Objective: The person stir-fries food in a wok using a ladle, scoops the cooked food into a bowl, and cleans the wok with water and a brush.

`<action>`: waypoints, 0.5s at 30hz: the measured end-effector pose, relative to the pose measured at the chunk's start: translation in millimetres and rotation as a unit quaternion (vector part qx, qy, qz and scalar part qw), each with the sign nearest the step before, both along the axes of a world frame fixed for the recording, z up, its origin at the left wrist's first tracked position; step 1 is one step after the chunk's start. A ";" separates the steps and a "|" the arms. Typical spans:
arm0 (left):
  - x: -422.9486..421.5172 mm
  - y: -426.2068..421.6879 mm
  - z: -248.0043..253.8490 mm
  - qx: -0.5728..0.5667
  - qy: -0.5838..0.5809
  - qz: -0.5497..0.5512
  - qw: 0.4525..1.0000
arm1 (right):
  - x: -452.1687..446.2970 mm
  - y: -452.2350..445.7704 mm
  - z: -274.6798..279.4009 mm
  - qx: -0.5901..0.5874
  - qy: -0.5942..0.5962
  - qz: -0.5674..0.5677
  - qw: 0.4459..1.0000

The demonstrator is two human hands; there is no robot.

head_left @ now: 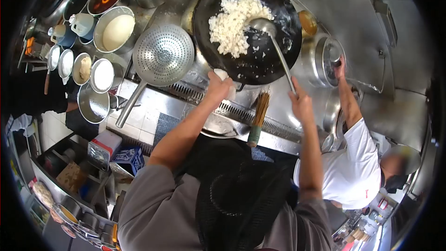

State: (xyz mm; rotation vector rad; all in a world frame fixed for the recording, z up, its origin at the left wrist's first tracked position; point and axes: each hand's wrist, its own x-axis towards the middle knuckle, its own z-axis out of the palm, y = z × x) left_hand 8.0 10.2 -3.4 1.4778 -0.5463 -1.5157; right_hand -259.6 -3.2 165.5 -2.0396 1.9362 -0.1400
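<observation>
A black wok (274, 67) holds a mound of white rice (237, 23) on its left side. My left hand (219, 86) is closed on a white cloth (221, 74) at the wok's near rim. My right hand (302, 102) grips the long handle of a metal ladle (263, 25), whose bowl rests in the wok against the rice's right edge. Left of the wok lies a perforated strainer (163, 53), its handle pointing toward me. A bamboo brush (259, 118) with a green grip lies between my forearms.
Containers of sauces and powders, including a pot of pale liquid (118, 32), crowd the left. On the right a co-worker in a white shirt (353, 172) touches a metal lid (331, 51). Another person's dark sleeve (35, 93) shows at the far left.
</observation>
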 end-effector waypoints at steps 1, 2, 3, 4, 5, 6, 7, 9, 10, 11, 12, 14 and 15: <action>-4.6 1.5 -16.1 -0.041 -0.013 0.012 0.999 | 11.5 -3.3 -10.4 0.044 -0.074 -0.071 0.994; -2.3 0.8 -7.8 -0.046 -0.015 0.015 0.999 | 22.8 -2.4 -19.3 0.040 -0.076 -0.068 0.994; -1.3 2.8 0.3 -0.020 -0.028 0.005 0.999 | 33.9 3.7 -27.2 0.021 -0.136 -0.110 0.984; -0.8 1.8 6.6 0.004 -0.041 -0.004 0.999 | 47.0 5.5 -37.7 -0.001 -0.197 -0.150 0.969; -3.6 2.1 2.4 -0.014 -0.029 0.014 0.999 | 64.4 2.2 -57.2 -0.057 -0.155 -0.136 0.977; -6.5 1.2 -8.6 -0.015 -0.030 0.009 0.999 | 84.1 -0.6 -74.2 -0.110 -0.111 -0.126 0.980; -8.5 1.4 -22.3 -0.034 -0.014 0.017 0.999 | 109.2 -3.9 -80.2 -0.074 -0.114 -0.141 0.981; -4.6 1.6 -22.8 -0.050 0.019 0.004 0.999 | 119.6 -5.7 -83.3 -0.060 -0.160 -0.088 0.981; -3.2 1.5 -18.3 -0.052 0.015 -0.002 0.999 | 112.2 -4.5 -70.7 -0.062 -0.164 -0.094 0.980; -2.9 1.7 -13.8 -0.031 0.014 0.001 0.999 | 101.2 -2.8 -46.7 0.048 -0.320 -0.159 0.933; -2.3 0.3 -10.2 -0.012 0.015 0.007 1.000 | 91.7 -1.2 -31.4 0.155 -0.461 -0.212 0.848; -1.9 -1.5 -8.8 -0.019 0.009 0.010 1.000 | 88.2 -4.0 -33.7 0.123 -0.447 -0.209 0.861; -2.4 0.0 -8.3 -0.018 0.005 0.011 1.000 | 90.3 -10.6 -49.0 -0.001 -0.331 -0.187 0.925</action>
